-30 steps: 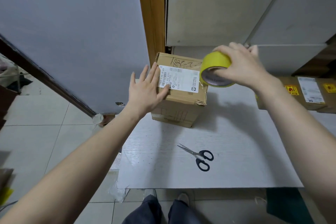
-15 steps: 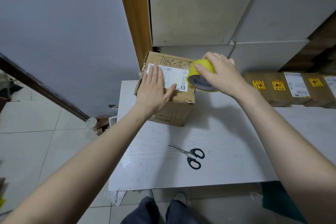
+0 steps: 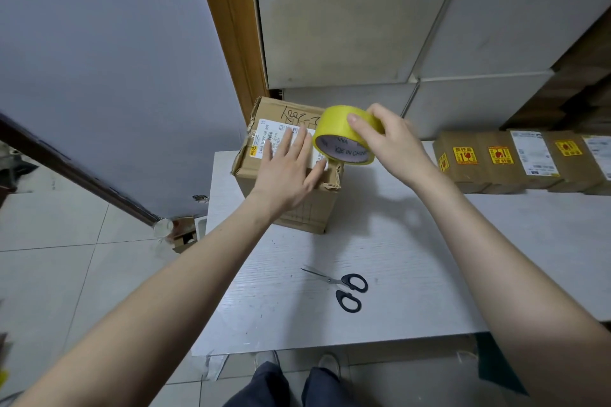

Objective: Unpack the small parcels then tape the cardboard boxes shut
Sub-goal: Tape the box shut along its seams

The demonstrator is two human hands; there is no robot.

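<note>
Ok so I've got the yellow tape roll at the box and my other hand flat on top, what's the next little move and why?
Probably draw the yellow tape roll in your right hand across the top of the cardboard box. Your left hand already presses the top flat, and the roll sits at the box's right edge. The scissors lie nearby for cutting afterwards.

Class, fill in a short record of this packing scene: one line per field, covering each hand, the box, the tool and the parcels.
left hand: flat on the cardboard box
right hand: grips the yellow tape roll over the box's right edge
scissors: lying closed on the white table, untouched
brown parcels: in a row at the table's far right
</note>
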